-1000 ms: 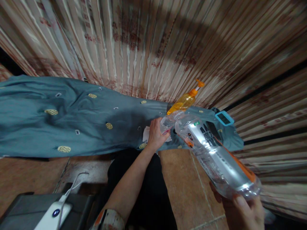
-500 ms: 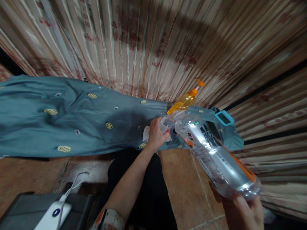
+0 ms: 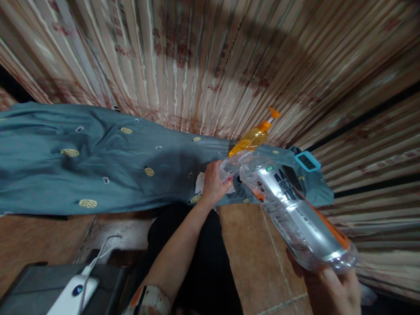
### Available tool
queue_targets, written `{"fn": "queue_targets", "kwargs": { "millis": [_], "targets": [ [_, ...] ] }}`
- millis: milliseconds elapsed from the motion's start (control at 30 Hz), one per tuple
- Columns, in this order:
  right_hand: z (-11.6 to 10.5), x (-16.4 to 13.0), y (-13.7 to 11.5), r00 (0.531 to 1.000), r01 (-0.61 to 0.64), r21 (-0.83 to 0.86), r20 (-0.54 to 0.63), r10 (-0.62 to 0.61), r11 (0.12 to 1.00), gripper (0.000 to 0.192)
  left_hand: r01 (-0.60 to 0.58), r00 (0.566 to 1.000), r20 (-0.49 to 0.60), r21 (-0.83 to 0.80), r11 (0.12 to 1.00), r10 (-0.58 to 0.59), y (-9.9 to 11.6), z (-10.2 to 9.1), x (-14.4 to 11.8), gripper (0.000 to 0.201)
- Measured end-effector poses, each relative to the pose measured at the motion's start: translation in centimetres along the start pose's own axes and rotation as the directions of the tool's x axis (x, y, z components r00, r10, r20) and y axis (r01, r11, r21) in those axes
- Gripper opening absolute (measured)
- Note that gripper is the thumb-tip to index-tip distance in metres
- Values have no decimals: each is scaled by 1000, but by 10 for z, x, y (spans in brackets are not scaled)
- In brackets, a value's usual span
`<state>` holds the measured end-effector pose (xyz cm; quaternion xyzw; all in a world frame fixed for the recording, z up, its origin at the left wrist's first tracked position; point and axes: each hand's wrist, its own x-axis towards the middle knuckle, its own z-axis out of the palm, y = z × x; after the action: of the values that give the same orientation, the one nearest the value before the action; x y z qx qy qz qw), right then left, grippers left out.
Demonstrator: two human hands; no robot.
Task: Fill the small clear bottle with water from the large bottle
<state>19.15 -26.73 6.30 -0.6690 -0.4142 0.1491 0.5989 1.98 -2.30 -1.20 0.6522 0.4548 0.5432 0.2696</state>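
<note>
A large clear plastic bottle (image 3: 295,210) with a silver and orange label is tilted, its neck end down to the left. My right hand (image 3: 331,284) is closed around its base end at the lower right. My left hand (image 3: 215,183) grips a smaller clear container (image 3: 229,168) that stands on the cloth, right by the big bottle's neck. Whether the neck touches the container I cannot tell. Under my left hand lies a piece of white tissue (image 3: 199,183). Just behind the container is a yellow pump bottle (image 3: 251,140) with an orange pump top.
A grey-green cloth (image 3: 170,162) with pineapple prints covers the long surface. A blue-framed digital timer (image 3: 307,161) and a dark flat object (image 3: 292,178) lie at its right end. Pleated curtains (image 3: 197,65) hang behind. A white power bank (image 3: 74,295) with a cable rests lower left.
</note>
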Motion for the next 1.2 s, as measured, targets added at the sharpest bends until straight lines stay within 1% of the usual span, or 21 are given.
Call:
{"fn": "queue_targets", "kwargs": {
  "millis": [133,200,267,333,400,600,733,867,967,1133,1200],
  "targets": [
    [8,-5,-16,999,-42,15,23,42,999,65,-4,1000,7,-2,1000,4,0,0,0,57],
    [14,-8,-27,995,-102,42,24,101,994,63,-7,1000,11,-4,1000,7,0,0,0,57],
    [21,-11,-38,987,-160,84,-7,161,984,64,-6,1000,12,-3,1000,6,0,-1,0,57],
    [27,-12,-46,980,-184,124,-49,191,975,65,-7,1000,12,-1,1000,7,0,-1,0,57],
    [31,-13,-51,978,-185,144,-67,196,972,64,-9,1000,14,2,1000,9,0,-1,0,57],
    [36,-10,-62,980,-190,95,-45,195,977,61,2,1000,9,2,1000,-2,1,-2,0,56],
    [36,-10,-62,981,-185,110,-43,191,976,63,4,1000,13,3,1000,-4,2,-2,0,55],
    [30,-9,-52,990,-142,127,1,143,982,58,5,1000,24,1,1000,-5,2,-2,0,54],
    [26,-9,-45,994,-105,145,-3,107,984,53,6,1000,21,5,1000,-6,2,-2,0,54],
    [26,-10,-47,987,-157,110,-5,159,981,56,8,1000,30,5,1000,-8,2,-4,0,55],
    [27,-9,-48,990,-138,108,-9,140,985,56,12,999,35,7,1000,-12,2,-4,0,55]
  ]
}}
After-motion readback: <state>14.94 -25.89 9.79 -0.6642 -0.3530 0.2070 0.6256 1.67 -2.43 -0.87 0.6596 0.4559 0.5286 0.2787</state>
